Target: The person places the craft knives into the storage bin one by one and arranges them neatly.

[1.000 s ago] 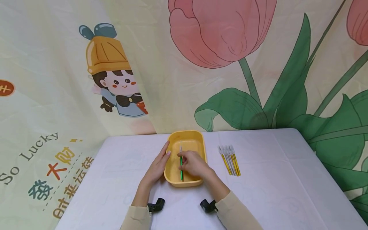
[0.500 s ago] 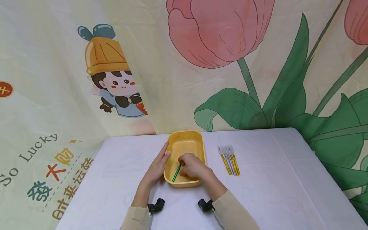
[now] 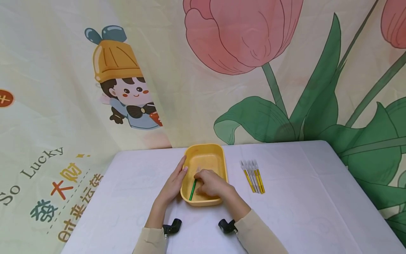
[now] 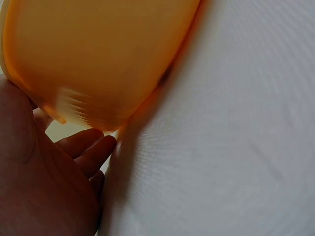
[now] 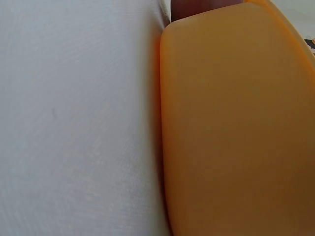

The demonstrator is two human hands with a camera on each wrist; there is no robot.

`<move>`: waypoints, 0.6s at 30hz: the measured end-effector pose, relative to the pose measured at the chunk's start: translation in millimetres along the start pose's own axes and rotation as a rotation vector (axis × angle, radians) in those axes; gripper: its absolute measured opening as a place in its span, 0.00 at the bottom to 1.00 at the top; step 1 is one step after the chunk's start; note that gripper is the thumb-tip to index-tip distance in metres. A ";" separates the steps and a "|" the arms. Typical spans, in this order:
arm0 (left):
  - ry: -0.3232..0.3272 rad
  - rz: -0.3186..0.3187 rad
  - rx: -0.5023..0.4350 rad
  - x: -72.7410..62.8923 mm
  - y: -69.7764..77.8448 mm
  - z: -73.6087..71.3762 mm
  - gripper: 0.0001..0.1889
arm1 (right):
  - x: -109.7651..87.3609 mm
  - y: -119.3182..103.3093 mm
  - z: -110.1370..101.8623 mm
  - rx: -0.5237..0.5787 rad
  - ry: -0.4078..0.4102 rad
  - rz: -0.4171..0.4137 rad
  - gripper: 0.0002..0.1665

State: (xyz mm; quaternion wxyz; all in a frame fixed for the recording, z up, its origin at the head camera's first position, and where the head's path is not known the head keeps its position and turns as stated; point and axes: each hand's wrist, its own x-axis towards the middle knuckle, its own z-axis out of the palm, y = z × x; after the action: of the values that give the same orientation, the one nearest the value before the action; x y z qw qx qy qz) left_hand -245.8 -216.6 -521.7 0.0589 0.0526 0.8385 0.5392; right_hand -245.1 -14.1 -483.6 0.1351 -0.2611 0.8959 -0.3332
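A yellow tray (image 3: 219, 155) stands on the table. My left hand (image 3: 172, 184) rests along its left side, fingers straight along the outer wall and thumb at the rim. In the left wrist view the fingers (image 4: 93, 152) lie close against the tray's wall. My right hand (image 3: 211, 182) reaches inside the tray with curled fingers and pinches the upper part of a slim green craft knife (image 3: 192, 190). The knife slants, its lower end near the tray's near left corner; its tip is mostly hidden by the fingers. The right wrist view shows mainly the tray's outer wall (image 5: 236, 123).
To the right of the tray, several craft knives (image 3: 253, 178) with yellow or silver handles and clear caps lie side by side. A white cloth (image 3: 301, 197) covers the table. Behind the far edge hangs a printed backdrop (image 3: 190, 106).
The green craft knife has gone from nearly straight to slanted, its lower end swinging left. My right hand has shifted slightly left and its fingers now cover more of the knife. Left hand and tray stay put.
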 end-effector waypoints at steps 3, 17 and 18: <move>-0.003 0.003 -0.002 -0.5 0.0 -0.2 0.30 | -0.7 0.6 0.2 0.001 0.001 0.000 0.29; -0.063 -0.051 -0.024 -16.0 38.4 -8.1 0.31 | -8.1 0.4 -2.1 -0.029 0.089 -0.038 0.28; -0.064 -0.049 -0.023 -16.1 38.3 -8.2 0.31 | -8.6 0.2 -2.3 -0.031 0.094 -0.044 0.28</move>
State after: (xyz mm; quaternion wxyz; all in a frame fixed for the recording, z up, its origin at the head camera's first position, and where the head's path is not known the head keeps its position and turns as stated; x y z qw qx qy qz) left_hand -230.2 -210.5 -482.7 0.0994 0.0483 0.8310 0.5452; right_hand -239.1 -8.0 -481.4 0.0814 -0.2670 0.9002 -0.3343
